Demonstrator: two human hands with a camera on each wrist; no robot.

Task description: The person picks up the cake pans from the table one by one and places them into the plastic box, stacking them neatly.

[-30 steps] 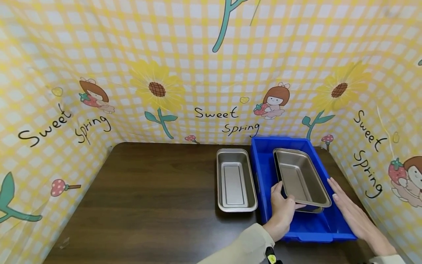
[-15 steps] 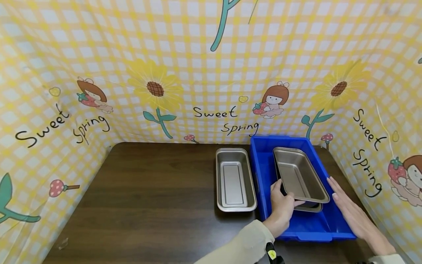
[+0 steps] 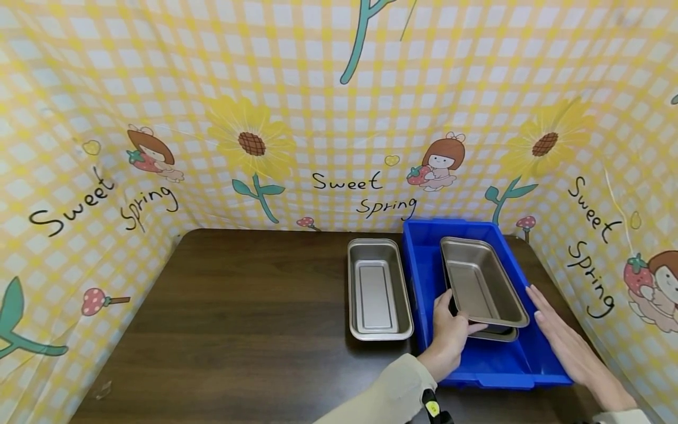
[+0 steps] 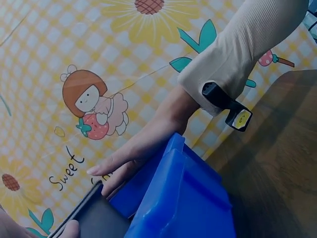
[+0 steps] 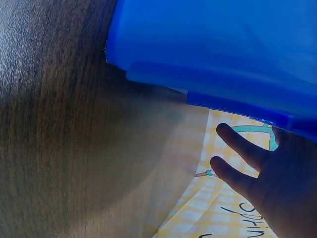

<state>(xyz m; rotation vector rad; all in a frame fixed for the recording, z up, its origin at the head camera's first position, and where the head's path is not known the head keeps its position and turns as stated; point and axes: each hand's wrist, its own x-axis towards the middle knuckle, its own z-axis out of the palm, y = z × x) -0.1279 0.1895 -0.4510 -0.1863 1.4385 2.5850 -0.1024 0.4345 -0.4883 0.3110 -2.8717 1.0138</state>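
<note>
Inside, left hand (image 3: 450,330) pinches top pan (image 3: 482,282).

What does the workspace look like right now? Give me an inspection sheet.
Surface: dark wooden table.
Job's things: blue bin holding stacked steel loaf pans; top pan tilted above lower pan; another steel loaf pan on the table left of the bin.
Clutter: nothing seen.
Hands: left hand grips the top pan's near end; right hand flat against the bin's right wall, fingers straight.
Cables: nothing seen.
Surroundings: yellow checked sunflower backdrop on three sides.
</note>
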